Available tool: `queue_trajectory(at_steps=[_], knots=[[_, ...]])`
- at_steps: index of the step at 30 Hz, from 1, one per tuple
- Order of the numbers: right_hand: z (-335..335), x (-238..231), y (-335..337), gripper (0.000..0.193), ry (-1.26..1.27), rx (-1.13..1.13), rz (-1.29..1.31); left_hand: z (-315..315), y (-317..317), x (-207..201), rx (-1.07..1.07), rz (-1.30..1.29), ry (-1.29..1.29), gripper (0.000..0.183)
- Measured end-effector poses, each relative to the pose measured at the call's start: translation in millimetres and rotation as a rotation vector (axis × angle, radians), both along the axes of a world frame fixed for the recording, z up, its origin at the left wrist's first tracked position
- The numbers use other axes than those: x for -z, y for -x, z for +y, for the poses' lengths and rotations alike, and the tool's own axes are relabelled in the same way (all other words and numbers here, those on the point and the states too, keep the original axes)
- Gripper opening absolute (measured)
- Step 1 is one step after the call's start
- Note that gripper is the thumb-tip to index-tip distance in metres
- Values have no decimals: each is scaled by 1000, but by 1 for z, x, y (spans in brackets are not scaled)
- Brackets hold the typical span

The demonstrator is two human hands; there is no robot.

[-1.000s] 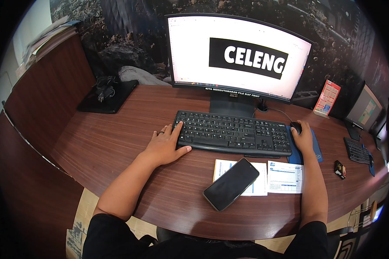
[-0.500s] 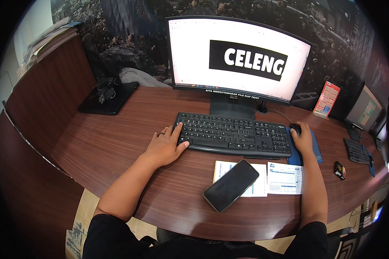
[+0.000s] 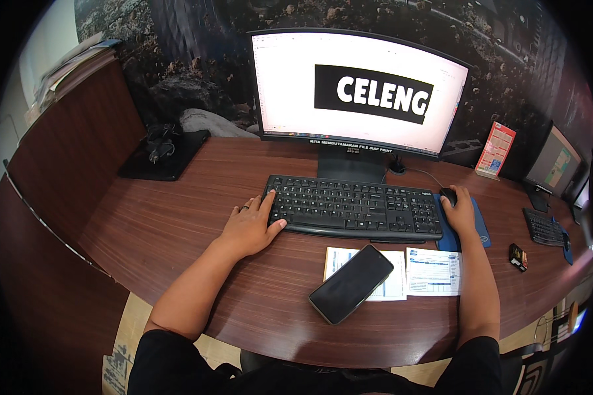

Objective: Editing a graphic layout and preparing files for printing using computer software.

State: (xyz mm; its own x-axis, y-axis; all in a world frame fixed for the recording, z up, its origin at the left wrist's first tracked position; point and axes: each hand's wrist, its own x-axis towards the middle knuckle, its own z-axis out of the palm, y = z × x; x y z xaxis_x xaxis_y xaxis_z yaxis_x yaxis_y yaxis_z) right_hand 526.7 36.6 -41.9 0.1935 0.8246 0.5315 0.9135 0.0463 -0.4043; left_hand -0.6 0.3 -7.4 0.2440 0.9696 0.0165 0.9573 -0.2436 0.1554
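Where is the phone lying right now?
In the head view, the black phone lies face up on paper sheets at the desk's near edge, just in front of the keyboard, right of centre.

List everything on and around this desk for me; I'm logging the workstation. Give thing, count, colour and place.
monitor: 1, black frame, white screen, back centre
keyboard: 1, black, before monitor
mouse: 1, black, under right hand
mouse pad: 1, blue, right of keyboard
phone: 1, black, on papers
papers: 2, white, front edge
desk: 1, brown wood
left hand: keyboard's left end
right hand: on mouse
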Motion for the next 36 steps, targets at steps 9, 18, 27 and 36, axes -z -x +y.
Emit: queue_trajectory(at_steps=[9,18,27,36], knots=[[0,0,-2,43,-16,-20,1,0,0,3,1,-3,-21,80],[-2,-2,1,44,-1,7,16,1,1,4,7,-7,-30,79],[0,2,-3,44,-14,-9,12,2,1,6,16,-3,-37,80],[0,3,-3,43,-52,-16,6,2,1,6,19,3,-24,82]])
